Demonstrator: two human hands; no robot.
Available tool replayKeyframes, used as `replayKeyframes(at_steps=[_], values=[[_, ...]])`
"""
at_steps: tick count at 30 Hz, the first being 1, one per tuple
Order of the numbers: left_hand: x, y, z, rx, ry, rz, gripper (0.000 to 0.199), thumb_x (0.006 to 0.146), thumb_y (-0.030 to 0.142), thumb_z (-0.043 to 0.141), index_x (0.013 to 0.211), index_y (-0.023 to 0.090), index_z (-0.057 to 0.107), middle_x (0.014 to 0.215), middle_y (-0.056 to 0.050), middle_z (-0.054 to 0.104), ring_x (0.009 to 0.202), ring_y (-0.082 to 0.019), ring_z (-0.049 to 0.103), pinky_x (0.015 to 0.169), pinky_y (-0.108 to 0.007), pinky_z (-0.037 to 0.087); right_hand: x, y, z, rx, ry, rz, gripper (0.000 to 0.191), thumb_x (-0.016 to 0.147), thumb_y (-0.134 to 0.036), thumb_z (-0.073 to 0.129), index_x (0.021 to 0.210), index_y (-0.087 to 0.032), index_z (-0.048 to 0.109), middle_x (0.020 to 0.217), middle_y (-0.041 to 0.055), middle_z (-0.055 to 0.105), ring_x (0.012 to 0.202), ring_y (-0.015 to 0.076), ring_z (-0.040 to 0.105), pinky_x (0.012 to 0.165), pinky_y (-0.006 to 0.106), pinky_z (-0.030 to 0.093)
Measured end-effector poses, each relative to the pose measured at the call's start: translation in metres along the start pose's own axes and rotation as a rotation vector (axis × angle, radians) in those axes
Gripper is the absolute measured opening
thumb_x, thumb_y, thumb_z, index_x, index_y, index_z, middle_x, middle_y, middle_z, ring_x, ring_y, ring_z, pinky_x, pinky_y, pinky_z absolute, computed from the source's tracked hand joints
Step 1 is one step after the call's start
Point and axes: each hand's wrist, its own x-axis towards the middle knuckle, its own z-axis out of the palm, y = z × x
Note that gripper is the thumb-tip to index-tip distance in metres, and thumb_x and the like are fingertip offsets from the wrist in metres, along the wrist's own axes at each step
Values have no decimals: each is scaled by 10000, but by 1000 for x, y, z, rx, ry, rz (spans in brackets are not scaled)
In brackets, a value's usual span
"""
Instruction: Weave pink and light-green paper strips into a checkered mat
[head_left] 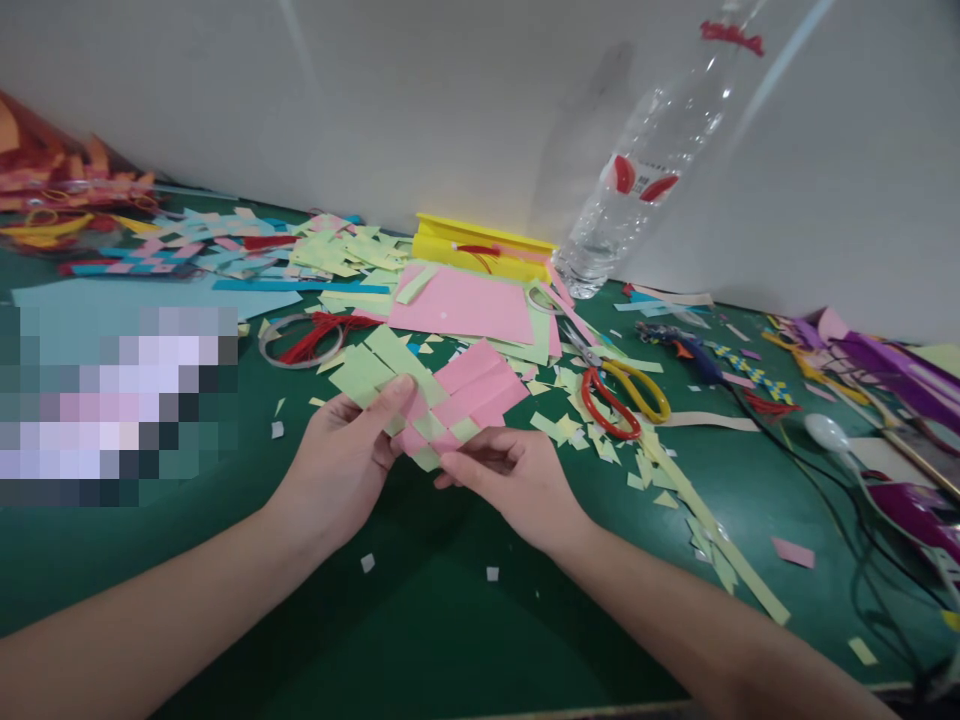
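Observation:
Between my two hands is a woven paper piece [480,385], made of pink and pale green strips that cross in a checker pattern near its lower tip. My left hand [352,440] pinches its left side, thumb lying on top of the green strips. At the lower right edge, my right hand [517,480] grips the woven corner between thumb and fingers; some fingertips are hidden beneath the paper. The piece is held up above the green table [420,640]. Just beyond it lie pink paper sheets [465,305] and a roll of clear tape [281,340] with red tassel threads [319,335].
Scissors [619,395] with red and yellow handles lie to the right among paper scraps [600,440]. A clear plastic bottle [637,170] stands against the wall. Yellow folded paper [480,250] is at the back. A black cable [795,440] and a glue gun [690,350] lie at right.

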Motion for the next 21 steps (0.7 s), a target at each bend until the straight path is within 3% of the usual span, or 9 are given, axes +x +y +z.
replayKeyframes(at_steps=[7, 14, 21], values=[[-2, 0, 0, -1, -72, -32, 92, 724, 244, 731, 782, 181, 697, 660, 14, 680, 474, -119, 579, 422, -218, 490, 0, -3, 2, -139, -39, 2, 205, 696, -340, 731, 823, -180, 749, 780, 37, 754, 744, 197, 717, 704, 298, 574], [-4, 0, 2, 7, -112, -24, 91, 746, 241, 716, 806, 178, 689, 802, -20, 713, 576, -151, 626, 433, -227, 496, -1, -2, 2, -118, -49, -4, 224, 745, -352, 691, 850, -164, 752, 798, 53, 753, 674, 165, 712, 674, 272, 575], [-5, 0, 2, 19, -170, -15, 93, 749, 266, 717, 753, 179, 685, 697, -1, 671, 519, -136, 580, 427, -245, 510, 0, 0, 2, -78, -49, -12, 220, 751, -354, 683, 852, -168, 742, 793, 45, 750, 637, 150, 701, 660, 272, 571]])
